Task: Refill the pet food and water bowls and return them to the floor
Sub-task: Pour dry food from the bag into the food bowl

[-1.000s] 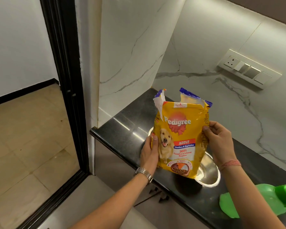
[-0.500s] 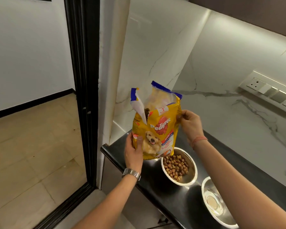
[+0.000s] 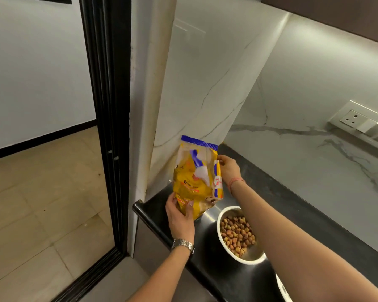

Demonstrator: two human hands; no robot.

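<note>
Nearest the camera, two bare forearms are reaching out over a black bench (image 3: 303,216) that is running along a white marble wall. At the bottom right edge, a sliver of a second steel bowl (image 3: 282,288) is showing on the bench, mostly cut off by the frame and the right arm, so its contents cannot be told.

Just beyond it, a steel food bowl (image 3: 247,258) is sitting on the bench, holding a heap of brown kibble (image 3: 236,233) in its left half.

Further on, the left hand (image 3: 180,219), with a metal watch (image 3: 182,245) on its wrist, is gripping the lower end of a yellow pet food bag (image 3: 192,177); its fingers are curling around the bag's bottom and the thumb is pressing on the front. The bag is standing nearly upright at the bench's left corner, just left of the food bowl, its base touching or just above the surface; which one cannot be told. Its blue-edged top is hanging open.

The right hand (image 3: 228,168), with a pink thread (image 3: 236,182) around its wrist, is pinching the bag's upper right edge, fingers closed on it.

Behind the bag, the marble side wall is rising. To the far right, a white switch panel (image 3: 362,125) is sitting on the back wall. To the left, a black door frame (image 3: 107,127) is bordering a beige tiled floor (image 3: 42,192).
</note>
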